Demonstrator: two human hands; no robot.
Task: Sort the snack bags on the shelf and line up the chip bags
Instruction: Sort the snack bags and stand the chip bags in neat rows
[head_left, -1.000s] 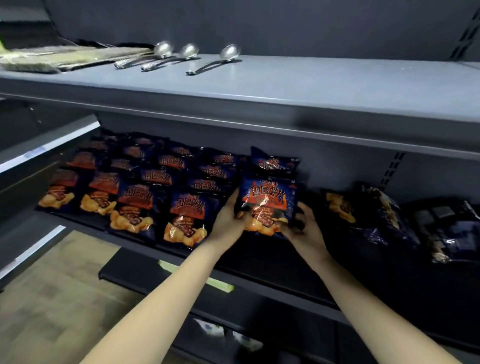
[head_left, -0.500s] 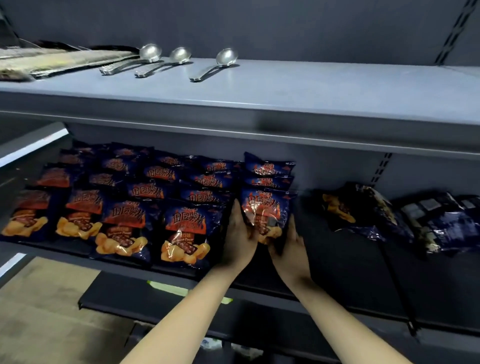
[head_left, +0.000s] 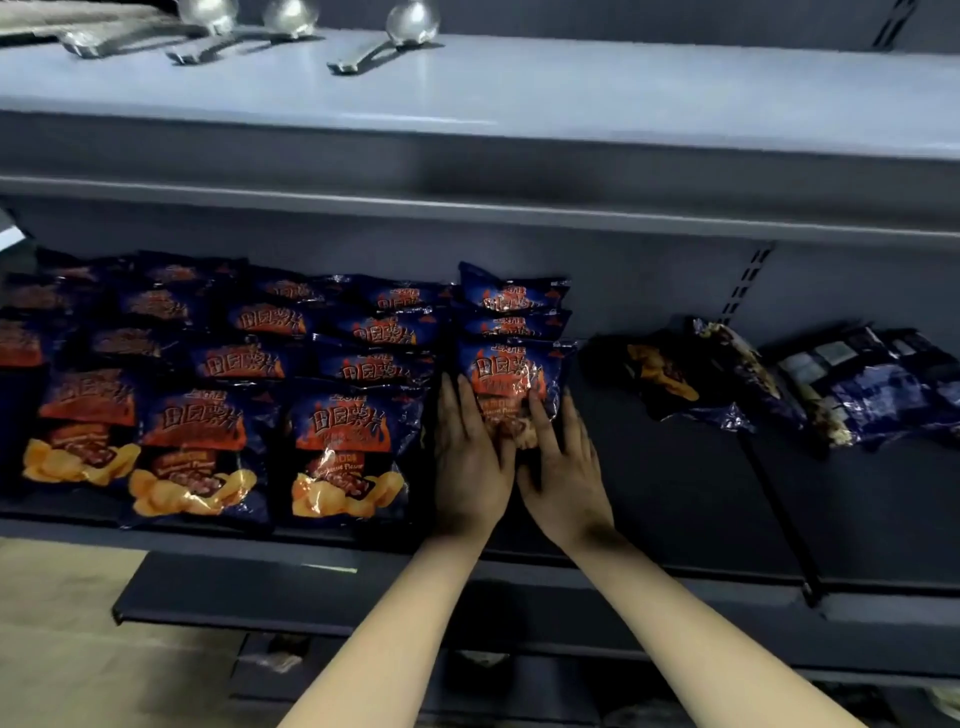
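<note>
Both hands lie flat on one chip bag (head_left: 511, 371) at the right end of the rows of chip bags (head_left: 218, 395) on the dark shelf (head_left: 675, 499). The left hand (head_left: 470, 457) and the right hand (head_left: 563, 462) sit side by side, fingers straight and pressing on the bag's lower half, not curled round it. Two more bags lie behind it. Mixed snack bags (head_left: 857, 389) lie well apart to the right. Three spoons (head_left: 363, 49) rest on the upper shelf (head_left: 571, 88).

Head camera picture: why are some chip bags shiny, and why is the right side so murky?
Head view: light glints off the foil of the front chip bag; the bright upper shelf seems to shade the level below, leaving the snack bags at right in gloom; the ladles at the top edge look soft.
</note>
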